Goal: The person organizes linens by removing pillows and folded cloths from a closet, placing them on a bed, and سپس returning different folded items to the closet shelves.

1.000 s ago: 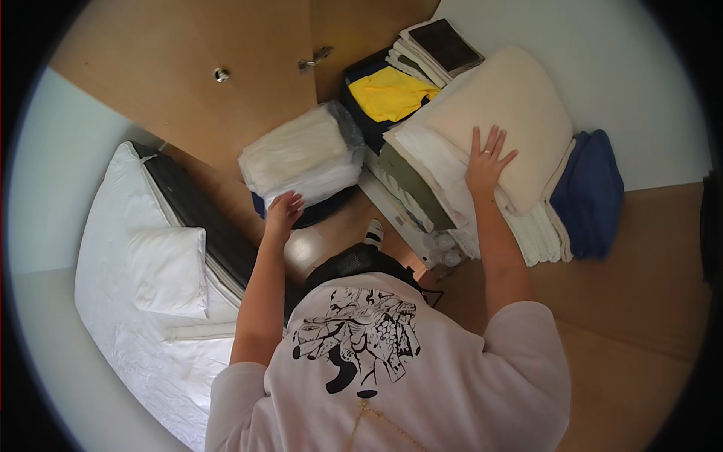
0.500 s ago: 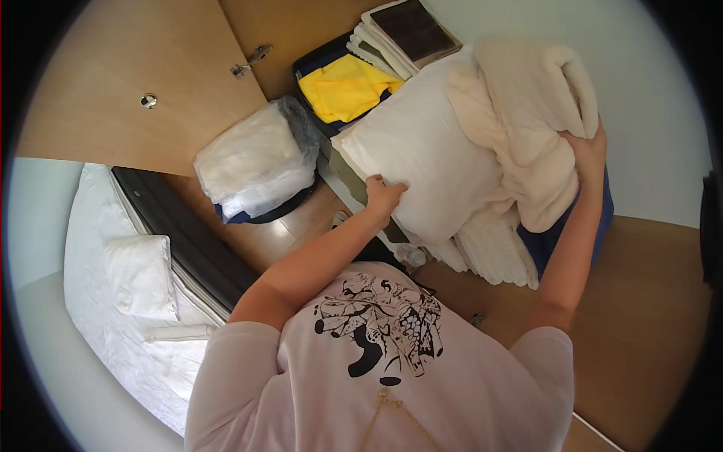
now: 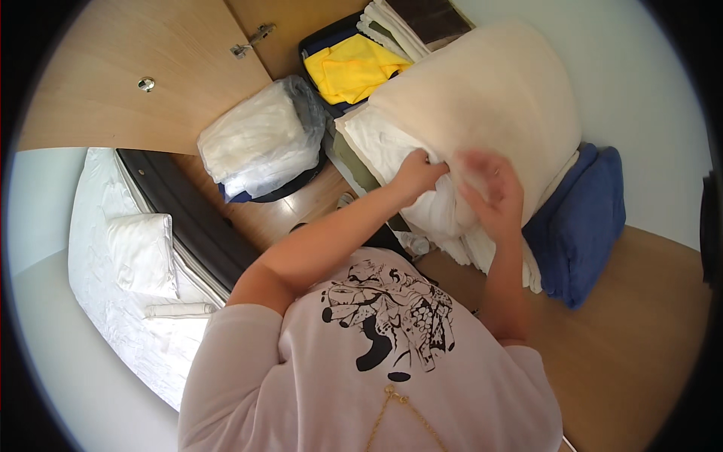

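Observation:
A thick cream blanket [image 3: 482,90] is spread over a white folded bedding bundle [image 3: 376,143] on top of a stack of linens. My left hand [image 3: 422,177] is closed at the blanket's near edge, pinching the cloth where it meets the white bedding. Just to its right, my right hand [image 3: 493,192] hovers over the near side of the blanket, blurred by motion, its fingers curved and apart with nothing seen between them. Folded white layers [image 3: 501,256] show under the blanket. A folded blue blanket [image 3: 584,218] lies against the stack's right side.
Beyond the stack, a yellow cloth [image 3: 354,68] lies in a dark case beside folded linens [image 3: 392,32]. A plastic-wrapped white bundle [image 3: 263,139] sits left of it. An open wooden door [image 3: 135,75] stands at the upper left. A white bed [image 3: 105,316] holds a small pillow [image 3: 143,252].
The bunched cream blanket now lies spread over the white bundle. My right hand has come in from the far right toward my left hand, which has shifted slightly right. More blue blanket shows.

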Demonstrator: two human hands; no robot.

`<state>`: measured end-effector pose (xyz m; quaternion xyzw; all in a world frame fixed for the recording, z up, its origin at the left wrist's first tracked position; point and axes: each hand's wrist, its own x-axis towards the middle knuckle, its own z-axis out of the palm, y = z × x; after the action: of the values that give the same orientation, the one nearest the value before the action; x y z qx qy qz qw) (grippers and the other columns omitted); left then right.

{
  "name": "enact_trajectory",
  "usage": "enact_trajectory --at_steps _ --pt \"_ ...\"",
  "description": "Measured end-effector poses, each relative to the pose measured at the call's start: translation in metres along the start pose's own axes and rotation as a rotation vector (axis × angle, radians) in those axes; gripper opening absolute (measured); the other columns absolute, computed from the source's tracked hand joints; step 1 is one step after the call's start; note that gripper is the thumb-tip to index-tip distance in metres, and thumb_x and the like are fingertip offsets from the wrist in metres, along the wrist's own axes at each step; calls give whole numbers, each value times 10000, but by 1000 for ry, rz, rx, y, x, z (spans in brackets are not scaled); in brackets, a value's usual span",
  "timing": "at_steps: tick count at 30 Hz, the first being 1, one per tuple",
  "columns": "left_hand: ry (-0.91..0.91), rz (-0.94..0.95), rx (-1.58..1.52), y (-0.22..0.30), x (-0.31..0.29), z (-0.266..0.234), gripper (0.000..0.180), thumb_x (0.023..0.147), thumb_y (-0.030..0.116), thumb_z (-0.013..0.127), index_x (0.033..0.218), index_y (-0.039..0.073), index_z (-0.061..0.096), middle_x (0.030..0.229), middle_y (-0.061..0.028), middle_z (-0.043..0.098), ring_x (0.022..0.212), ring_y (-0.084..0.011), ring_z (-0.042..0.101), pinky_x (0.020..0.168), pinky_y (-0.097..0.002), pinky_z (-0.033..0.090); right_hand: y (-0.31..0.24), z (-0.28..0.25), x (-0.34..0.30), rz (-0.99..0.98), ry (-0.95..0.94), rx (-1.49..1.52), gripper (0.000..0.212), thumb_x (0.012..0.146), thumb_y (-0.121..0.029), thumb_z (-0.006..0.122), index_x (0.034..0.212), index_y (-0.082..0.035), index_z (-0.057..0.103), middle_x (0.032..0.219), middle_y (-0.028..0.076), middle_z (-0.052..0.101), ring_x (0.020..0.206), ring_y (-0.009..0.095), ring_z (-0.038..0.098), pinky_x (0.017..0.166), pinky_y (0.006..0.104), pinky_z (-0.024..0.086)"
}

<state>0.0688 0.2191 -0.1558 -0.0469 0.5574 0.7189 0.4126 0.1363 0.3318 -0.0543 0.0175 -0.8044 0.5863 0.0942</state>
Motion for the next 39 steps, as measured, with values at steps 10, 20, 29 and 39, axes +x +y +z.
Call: enact_trajectory --at_steps 10,20,29,39 --pt "-148 5 1235 77 -5 -18 523 768 470 542 850 -42 612 662 -134 610 451 -199 582 530 -279 499 130 -38 -130 1121 50 509 357 912 -386 468 945 -43 559 886 87 635 787 209 617 701 336 490" --pt "-199 533 787 24 31 -21 337 815 260 544 871 -71 582 777 -235 606 722 -318 610 688 -366 480 97 -2 -69 137 673 1339 582 880 -427 490 1321 -70 363 1344 110 412 1228 253 398 1079 411 267" --pt "-570 920 1797 -57 -12 2 721 608 354 741 1242 109 501 1356 -163 345 1250 -376 334 973 -687 183 131 -20 -18 99 792 1085 487 900 -377 454 1278 -74 407 1300 114 452 1163 253 460 991 403 386" --pt "-425 382 764 -15 25 -4 342 870 158 551 1199 64 546 1039 -102 626 939 -191 583 945 -384 380 51 -140 68 -60 906 1080 465 895 -357 471 1259 -72 418 1283 112 462 1152 255 467 977 407 396"
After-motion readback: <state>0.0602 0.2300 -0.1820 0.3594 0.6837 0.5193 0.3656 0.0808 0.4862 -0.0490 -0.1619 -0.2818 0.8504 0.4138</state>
